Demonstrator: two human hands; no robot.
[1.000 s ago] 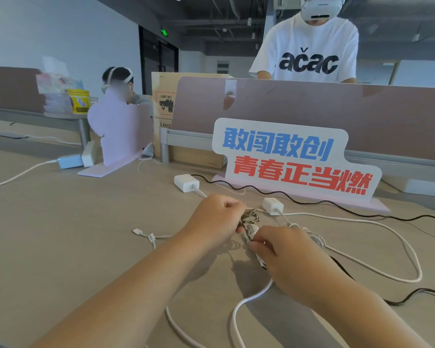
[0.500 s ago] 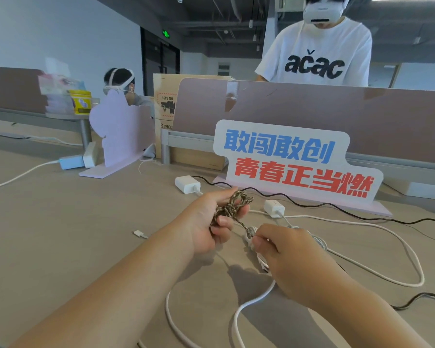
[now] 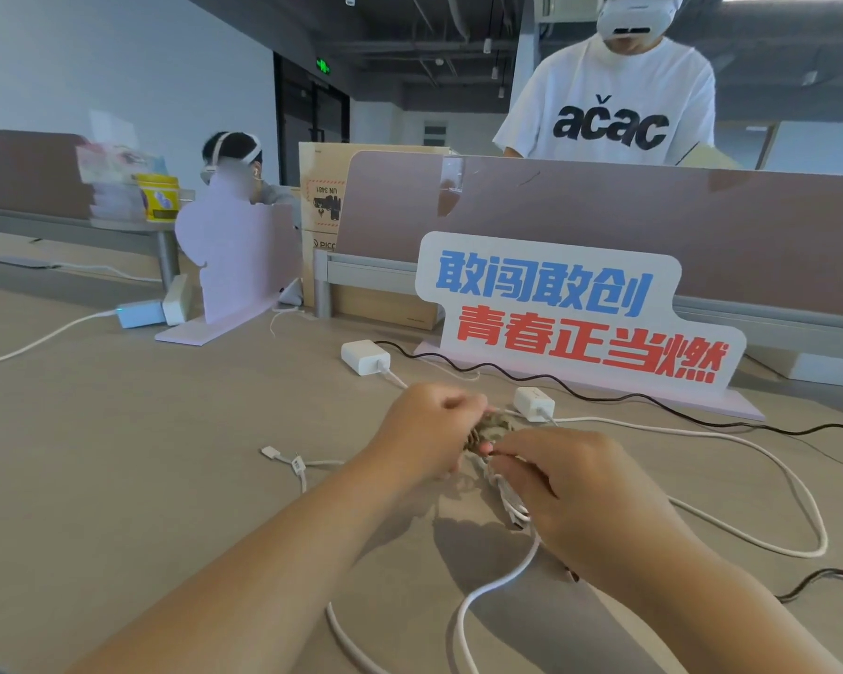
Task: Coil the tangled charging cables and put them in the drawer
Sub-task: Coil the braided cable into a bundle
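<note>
A small coil of braided brown cable [image 3: 491, 430] sits between my two hands over the middle of the desk. My left hand [image 3: 427, 430] grips it from the left with curled fingers. From the right, my right hand [image 3: 573, 484] pinches the coil and holds a bundle of white cable [image 3: 509, 503] under its palm. White cable [image 3: 770, 484] loops out to the right and toward me. Two white chargers [image 3: 365, 356] [image 3: 534, 403] lie beyond my hands. No drawer is in view.
A white plug end with a tag [image 3: 283, 458] lies left of my hands. A black cable [image 3: 653, 401] snakes along a lettered sign [image 3: 575, 313] at the back. A divider panel [image 3: 604, 226], a cardboard box [image 3: 322, 201] and two people stand behind the desk.
My left hand had lifted the braided coil up; now it is lowered again and both hands have closed in on it. The view has shifted slightly.
</note>
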